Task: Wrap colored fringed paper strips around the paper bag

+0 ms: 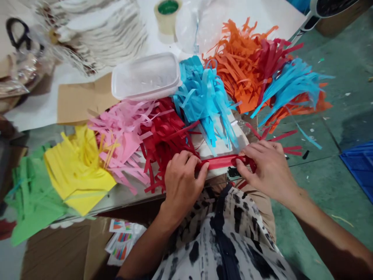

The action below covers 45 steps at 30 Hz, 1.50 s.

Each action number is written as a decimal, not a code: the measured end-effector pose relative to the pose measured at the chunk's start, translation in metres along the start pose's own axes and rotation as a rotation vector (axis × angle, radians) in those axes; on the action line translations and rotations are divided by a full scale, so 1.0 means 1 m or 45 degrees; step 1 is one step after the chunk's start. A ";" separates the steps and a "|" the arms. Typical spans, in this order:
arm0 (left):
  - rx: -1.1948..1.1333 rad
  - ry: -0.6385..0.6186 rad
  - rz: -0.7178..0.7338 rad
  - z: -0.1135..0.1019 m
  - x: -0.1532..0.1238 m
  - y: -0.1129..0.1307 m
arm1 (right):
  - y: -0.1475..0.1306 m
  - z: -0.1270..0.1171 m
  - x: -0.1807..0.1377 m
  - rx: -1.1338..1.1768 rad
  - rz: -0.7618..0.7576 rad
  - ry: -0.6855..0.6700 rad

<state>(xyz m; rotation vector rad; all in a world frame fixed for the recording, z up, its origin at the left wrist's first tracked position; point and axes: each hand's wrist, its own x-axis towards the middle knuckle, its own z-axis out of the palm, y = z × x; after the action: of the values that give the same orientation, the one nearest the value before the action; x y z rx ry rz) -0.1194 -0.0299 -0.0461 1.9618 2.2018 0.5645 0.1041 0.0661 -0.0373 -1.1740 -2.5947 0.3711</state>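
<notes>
A red strip of fringed tissue paper (219, 161) lies stretched along the table's near edge between my two hands. My left hand (185, 175) pinches its left end, thumb against the fingers. At the other end my right hand (260, 165) has thumb and fingertips closed on the paper, with red fringe strands sticking out beyond the knuckles. Just left of and behind my left hand sits a heap of dark red fringed paper (166, 136). Light blue fringed paper (204, 93) lies behind the strip.
Pink (125, 128), yellow (78, 167) and green fringed paper (37, 194) spread leftward; orange fringed paper (239, 62) is at back right. A clear plastic box (145, 76), tape roll (168, 17) and scissors (18, 33) stand farther back. A blue crate (359, 167) is on the floor.
</notes>
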 end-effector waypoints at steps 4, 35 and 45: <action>0.033 -0.006 0.008 0.002 0.002 0.000 | -0.001 0.003 0.002 -0.087 0.008 -0.007; -0.163 0.147 0.619 -0.031 -0.002 0.004 | 0.017 -0.006 -0.016 -0.157 -0.435 0.215; -0.147 -0.015 0.617 0.003 0.016 0.003 | 0.022 0.000 -0.013 -0.183 -0.439 0.157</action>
<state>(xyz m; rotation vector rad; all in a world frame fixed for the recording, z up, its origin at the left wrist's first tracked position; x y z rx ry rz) -0.1180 -0.0138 -0.0460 2.4288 1.6356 0.7133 0.1271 0.0704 -0.0466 -0.7387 -2.6800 0.0389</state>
